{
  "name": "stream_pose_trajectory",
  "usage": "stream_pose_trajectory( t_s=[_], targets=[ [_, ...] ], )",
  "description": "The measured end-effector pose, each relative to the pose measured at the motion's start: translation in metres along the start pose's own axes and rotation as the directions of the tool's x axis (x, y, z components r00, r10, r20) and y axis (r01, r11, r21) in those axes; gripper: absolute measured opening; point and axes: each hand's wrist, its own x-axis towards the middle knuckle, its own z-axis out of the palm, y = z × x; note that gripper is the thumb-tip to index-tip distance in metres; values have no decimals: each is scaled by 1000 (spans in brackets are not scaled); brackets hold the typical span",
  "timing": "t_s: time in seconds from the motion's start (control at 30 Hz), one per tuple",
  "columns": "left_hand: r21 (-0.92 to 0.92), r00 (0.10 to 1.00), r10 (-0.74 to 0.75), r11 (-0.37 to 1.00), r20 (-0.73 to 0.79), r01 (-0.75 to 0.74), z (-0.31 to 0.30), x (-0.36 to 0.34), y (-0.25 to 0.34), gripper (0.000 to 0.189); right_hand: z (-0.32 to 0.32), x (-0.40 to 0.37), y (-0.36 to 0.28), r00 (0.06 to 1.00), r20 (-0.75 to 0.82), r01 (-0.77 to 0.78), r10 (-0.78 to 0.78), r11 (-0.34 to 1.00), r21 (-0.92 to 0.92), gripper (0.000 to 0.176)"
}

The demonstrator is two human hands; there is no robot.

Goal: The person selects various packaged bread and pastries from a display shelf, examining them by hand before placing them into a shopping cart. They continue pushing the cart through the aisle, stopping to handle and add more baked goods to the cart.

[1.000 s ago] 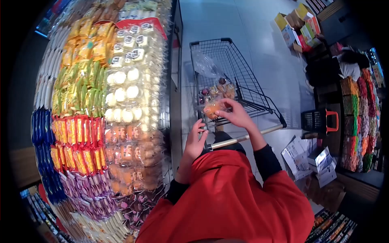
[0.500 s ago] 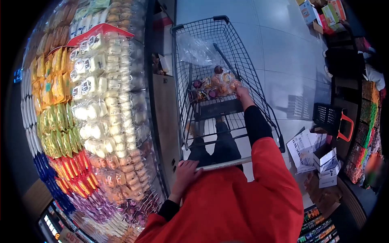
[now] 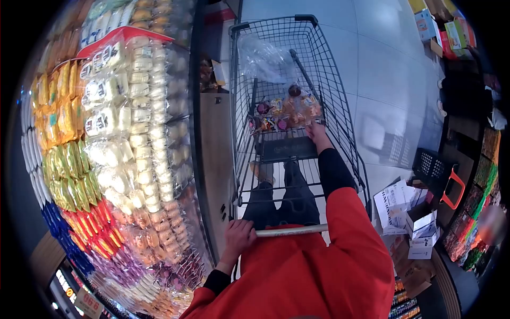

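Note:
My left hand [image 3: 240, 234] is closed around the left end of the cart's handle bar [image 3: 292, 231]. My right hand [image 3: 317, 134] reaches into the black wire shopping cart [image 3: 332, 74], fingers curled at the near edge of a clear-wrapped orange-brown snack pack [image 3: 302, 110]. Whatever lies inside those fingers is hidden. To its left in the cart are several small wrapped snacks [image 3: 276, 109], some purple, with a dark round item [image 3: 294, 90] behind them. A crumpled clear plastic bag [image 3: 264, 58] lies toward the cart's far left.
Along the left rises a tall display of wrapped snacks [image 3: 106, 122], beside a wooden cabinet [image 3: 215, 133]. On the right are opened cardboard boxes [image 3: 393, 207], a black basket with an orange handle [image 3: 452, 190], and another shelf [image 3: 481, 181]. Grey floor tiles [image 3: 393, 48] extend ahead.
My right hand has drawn back slightly toward me from the orange-brown pack. The cart and its contents appear a little further right in view. My left hand stays on the handle.

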Motion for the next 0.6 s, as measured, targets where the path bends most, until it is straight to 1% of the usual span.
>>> stream_pose_trajectory(
  t_s=[0.07,0.1,0.13,0.17,0.2,0.23,0.27,0.3,0.33,0.37,0.43,0.47,0.5,0.53,0.57,0.6],
  targets=[
    [-38,999,20,999,-32,-21,-7,3,1,18,-1,-31,-13,998,53,19,-18,1000,-13,31],
    [-60,999,32,998,-35,-34,-8,3,1,17,-7,-19,-9,988,122,96,-91,995,-39,29],
    [-74,999,25,997,-47,-28,-8,3,-1,16,-9,-28,-17,980,180,123,-89,974,-190,24],
    [-94,997,34,995,-71,-41,-8,1,-3,15,-14,-30,-19,926,337,248,-169,946,-209,21],
    [-107,997,35,993,-66,-42,-7,-2,-6,15,-7,-58,-27,930,323,269,-177,926,-265,18],
    [-153,993,28,987,-112,-45,5,-8,-12,15,-1,-79,-34,923,346,301,-171,881,-366,17],
    [-169,995,56,983,-76,-69,2,-10,-14,15,5,-100,-41,920,372,295,-126,847,-443,17],
    [-168,990,120,977,-69,-130,2,-12,-19,14,11,-123,-45,887,447,348,-119,809,-474,19],
    [-211,977,172,958,-123,-195,8,-13,-26,15,13,-127,-43,854,512,408,-94,732,-546,21],
    [-199,978,123,967,-170,-156,5,-17,-26,15,14,-126,-44,821,565,471,-76,650,-597,22],
    [-452,950,12,878,-311,-159,-4,-24,-31,17,26,-167,-28,753,588,646,-295,502,-576,25],
    [-448,919,-61,884,-389,-131,-21,-33,-34,22,35,-197,-24,746,610,656,-266,448,-608,27],
    [-294,897,-71,953,-437,-68,-44,-45,-41,24,41,-230,-25,743,623,662,-243,400,-634,29],
    [-253,772,-159,968,-615,-2,-49,-53,-50,25,42,-226,-15,658,704,750,-268,315,-581,27],
    [-276,705,-242,959,-667,67,-85,-70,-53,23,44,-222,-9,615,752,784,-236,278,-554,25],
    [-175,569,-252,967,-783,188,-93,-82,-71,26,46,-227,-4,575,793,811,-201,268,-520,23]
  ],
)
